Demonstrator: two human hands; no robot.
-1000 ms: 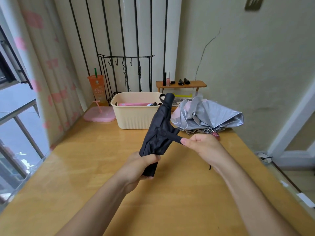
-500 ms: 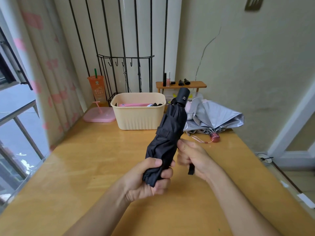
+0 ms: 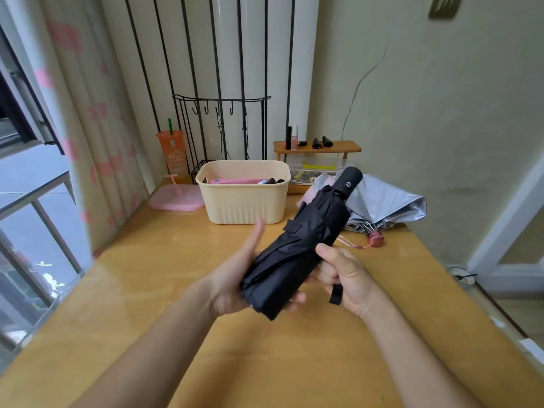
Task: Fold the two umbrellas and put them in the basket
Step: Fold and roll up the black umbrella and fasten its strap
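Above the middle of the wooden table [image 3: 176, 290], I have the black umbrella [image 3: 306, 248] off the surface, collapsed into a bundle and tilted, its lower end toward me and its black handle [image 3: 348, 178] pointing up and away to the right. My right hand [image 3: 350, 275] grips the bundle around its middle from the right, thumb pressed on the fabric and fingers curled in against it. A black strap [image 3: 335, 294] hangs down in front of that palm. My left hand [image 3: 232, 278] cradles the lower end from the left with the palm against the fabric; the thumb stands straight up, clear of the cloth and a little blurred, and the fingertips show beneath the bundle on its far side.

Behind the black handle, the silver umbrella [image 3: 385, 201] lies on the table only half collapsed, its canopy spread loosely, with its reddish handle [image 3: 376, 240] and cord at the near side. The cream basket [image 3: 244, 201] stands to the left of it, further back on the table, with a pink item and something dark already inside. Beside the basket to the left I see a pink lid [image 3: 176, 198] and an orange cup [image 3: 173, 151], behind it a black wire rack [image 3: 220, 128], and to the right a small wooden shelf [image 3: 318, 147] carrying little bottles. A flowered curtain [image 3: 88, 113] hangs along the left edge by the window
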